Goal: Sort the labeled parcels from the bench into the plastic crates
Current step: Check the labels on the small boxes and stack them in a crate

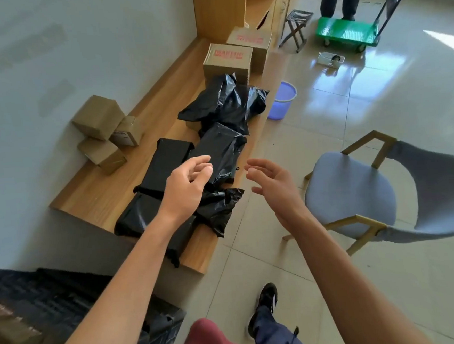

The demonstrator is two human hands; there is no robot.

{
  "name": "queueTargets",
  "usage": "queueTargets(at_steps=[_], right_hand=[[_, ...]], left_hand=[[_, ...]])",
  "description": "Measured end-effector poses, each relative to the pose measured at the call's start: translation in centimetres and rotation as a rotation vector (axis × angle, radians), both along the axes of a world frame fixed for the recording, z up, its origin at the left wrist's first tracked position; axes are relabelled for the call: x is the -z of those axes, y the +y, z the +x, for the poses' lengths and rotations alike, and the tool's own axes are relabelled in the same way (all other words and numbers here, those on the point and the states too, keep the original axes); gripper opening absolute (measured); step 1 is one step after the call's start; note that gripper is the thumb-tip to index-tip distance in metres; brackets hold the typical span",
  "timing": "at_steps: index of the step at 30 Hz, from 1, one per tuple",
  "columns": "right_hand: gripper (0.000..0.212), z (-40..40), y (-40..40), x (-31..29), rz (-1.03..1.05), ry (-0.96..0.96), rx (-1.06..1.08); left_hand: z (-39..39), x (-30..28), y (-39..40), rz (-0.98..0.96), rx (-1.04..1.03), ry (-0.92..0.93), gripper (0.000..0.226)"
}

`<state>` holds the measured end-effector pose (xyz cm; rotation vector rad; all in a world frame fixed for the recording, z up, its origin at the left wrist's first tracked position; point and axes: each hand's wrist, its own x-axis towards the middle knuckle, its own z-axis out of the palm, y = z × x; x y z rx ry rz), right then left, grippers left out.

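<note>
Two bare hands, left hand [188,186] and right hand [271,187], reaching empty with fingers loosely spread over black-wrapped parcels [219,151] heaped along a low wooden worktop [98,191] against the wall. Beyond, cardboard boxes [227,60] stacked farther along; grey chair [356,192] just right.

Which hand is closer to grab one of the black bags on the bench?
Probably the left hand. It hangs right over the black bags on the bench, fingers loose and empty. The right hand is open too, but out past the bench edge, above the floor.
</note>
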<state>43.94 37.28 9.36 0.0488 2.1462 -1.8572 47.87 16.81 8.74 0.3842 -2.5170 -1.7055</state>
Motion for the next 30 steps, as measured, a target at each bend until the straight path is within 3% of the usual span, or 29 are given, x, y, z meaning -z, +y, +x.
queueTargets(at_steps=[11, 24, 30], right_hand=[[0.026, -12.4, 2.7, 1.2, 0.052, -0.028, -0.154], [0.026, -21.9, -11.6, 2.1, 0.153, -0.03, -0.489], [0.024, -24.5, -18.2, 2.3, 0.17, -0.054, -0.593]], left_hand=[[-7.0, 1.1, 2.7, 0.071, -0.204, -0.051, 0.031], [-11.3, 4.4, -7.0, 0.248, -0.557, -0.051, 0.029], [-11.7, 4.8, -11.4, 0.235, -0.655, -0.072, 0.031]])
